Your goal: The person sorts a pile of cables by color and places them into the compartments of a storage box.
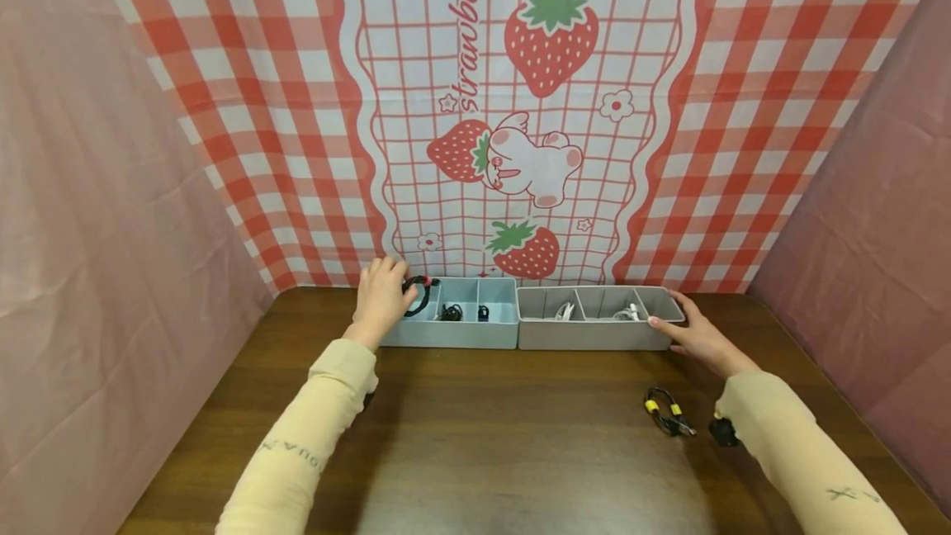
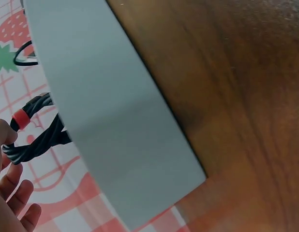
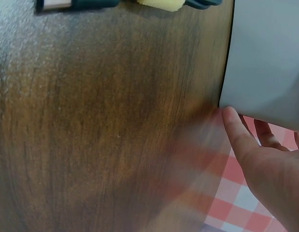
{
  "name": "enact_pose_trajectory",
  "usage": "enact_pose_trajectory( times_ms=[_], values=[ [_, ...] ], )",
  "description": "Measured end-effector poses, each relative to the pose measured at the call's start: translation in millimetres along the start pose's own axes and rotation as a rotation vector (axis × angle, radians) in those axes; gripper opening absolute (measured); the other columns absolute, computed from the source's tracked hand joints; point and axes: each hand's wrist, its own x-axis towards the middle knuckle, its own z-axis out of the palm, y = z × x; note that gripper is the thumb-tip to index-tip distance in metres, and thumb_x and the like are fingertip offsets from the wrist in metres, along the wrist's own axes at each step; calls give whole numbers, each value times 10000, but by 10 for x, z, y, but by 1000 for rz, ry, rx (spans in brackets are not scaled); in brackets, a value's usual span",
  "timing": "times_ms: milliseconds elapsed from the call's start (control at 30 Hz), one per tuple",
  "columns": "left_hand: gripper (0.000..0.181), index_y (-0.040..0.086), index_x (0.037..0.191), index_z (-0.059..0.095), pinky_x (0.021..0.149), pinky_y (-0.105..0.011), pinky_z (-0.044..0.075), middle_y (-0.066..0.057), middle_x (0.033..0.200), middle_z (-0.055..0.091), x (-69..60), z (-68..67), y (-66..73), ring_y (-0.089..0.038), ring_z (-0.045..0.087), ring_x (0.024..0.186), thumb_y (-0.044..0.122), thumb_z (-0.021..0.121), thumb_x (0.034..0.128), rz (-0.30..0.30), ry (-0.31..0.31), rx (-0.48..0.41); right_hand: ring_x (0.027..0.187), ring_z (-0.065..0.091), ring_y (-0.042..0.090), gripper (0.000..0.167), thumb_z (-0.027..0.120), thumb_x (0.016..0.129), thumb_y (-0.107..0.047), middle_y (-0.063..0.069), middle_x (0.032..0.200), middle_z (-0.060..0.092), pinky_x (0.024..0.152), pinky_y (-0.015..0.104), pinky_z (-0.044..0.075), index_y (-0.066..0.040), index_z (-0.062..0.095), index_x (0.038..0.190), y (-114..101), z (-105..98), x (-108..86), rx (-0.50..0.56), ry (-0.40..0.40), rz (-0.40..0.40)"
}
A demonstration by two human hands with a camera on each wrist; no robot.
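In the head view my left hand (image 1: 381,295) pinches a coiled black cable (image 1: 425,297) at the left end of the light blue divided box (image 1: 453,335). The left wrist view shows the cable's twisted loop (image 2: 28,151) with a red tie (image 2: 21,119), partly hidden behind the box wall. My right hand (image 1: 702,338) touches the right end of the grey divided box (image 1: 594,337), fingers spread about its corner. In the right wrist view one fingertip of the right hand (image 3: 270,164) meets the box's lower corner.
Black cables (image 1: 450,313) lie in the blue box and white cables (image 1: 630,313) in the grey one. A black cable with yellow ties (image 1: 664,413) lies on the wooden table (image 1: 520,436), by the right forearm. A strawberry-print cloth (image 1: 535,147) hangs behind both boxes.
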Motion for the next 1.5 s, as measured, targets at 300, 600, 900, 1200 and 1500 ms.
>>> enact_pose_trajectory(
  times_ms=[300,600,900,1200,1500],
  values=[
    [190,95,836,583,725,-421,366,-84,885,541,-84,86,-35,-291,488,843,208,729,791,-38,-10,32,1280,287,529,938,540,930,-454,366,1483,-11,955,587,391,-105,-113,1506,25,-5,3,10,2,0],
    [175,93,875,593,759,-425,360,-88,905,540,-113,148,-80,-290,477,883,212,711,825,-83,-63,26,1292,267,531,938,535,932,-456,363,1487,-23,958,590,386,-108,-120,1506,21,-10,0,16,-1,-1],
    [169,98,913,616,797,-434,355,-96,966,555,-149,187,-100,-299,470,952,239,690,854,-123,-133,-16,1295,260,533,925,533,939,-439,359,1489,-24,959,598,380,-108,-119,1506,30,-9,-4,18,-2,-4],
    [167,127,861,632,818,-455,341,-103,1007,581,-183,247,-169,-305,474,988,255,732,823,-121,-138,-116,1296,254,532,933,539,933,-445,357,1490,-26,968,600,369,-117,-119,1507,20,-15,-7,20,-5,-1],
    [174,128,854,638,862,-474,344,-123,1093,592,-193,277,-219,-315,470,1101,259,744,809,-177,-151,-217,1298,252,532,937,538,931,-452,353,1493,-24,964,598,375,-109,-118,1506,19,-14,2,14,-8,2]
  ],
)
